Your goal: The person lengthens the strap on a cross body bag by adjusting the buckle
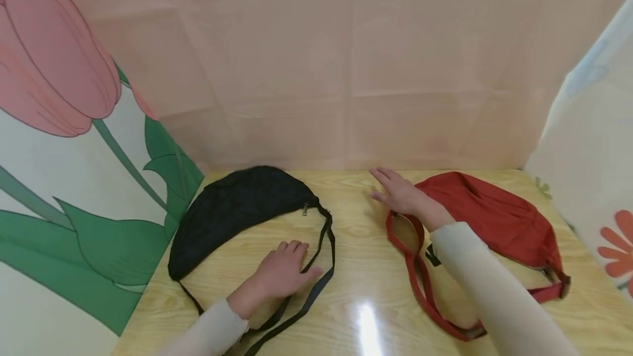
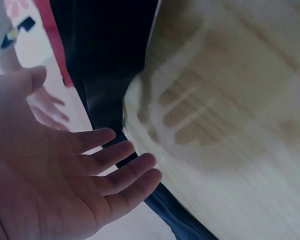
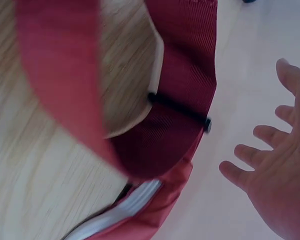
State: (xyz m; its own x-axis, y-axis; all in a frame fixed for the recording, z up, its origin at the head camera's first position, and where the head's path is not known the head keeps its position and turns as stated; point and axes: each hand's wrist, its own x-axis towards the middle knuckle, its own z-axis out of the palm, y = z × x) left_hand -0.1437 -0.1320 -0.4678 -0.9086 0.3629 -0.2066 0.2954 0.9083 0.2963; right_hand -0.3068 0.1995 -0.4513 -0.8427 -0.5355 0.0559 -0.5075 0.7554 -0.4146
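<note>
A black crescent-shaped waist bag (image 1: 242, 202) lies on the left of the table, its thin black strap (image 1: 316, 290) looping toward the front. Over that strap is my left hand (image 1: 282, 271), fingers spread and holding nothing; the left wrist view shows its palm side with the fingers relaxed. On the right lies a red waist bag (image 1: 489, 216) with a red strap (image 1: 415, 273) in loops and a small black buckle (image 1: 432, 256). My right hand (image 1: 403, 194), fingers extended, is raised beside the red bag's left end, above the strap loop, and grips nothing.
Both bags rest on a light wood-grain table (image 1: 366, 262). A pinkish-beige covering (image 1: 346, 70) hangs behind its back edge. Tulip-patterned panel (image 1: 54, 142) stands on the left; a pale panel with a red flower (image 1: 618, 243) is on the right.
</note>
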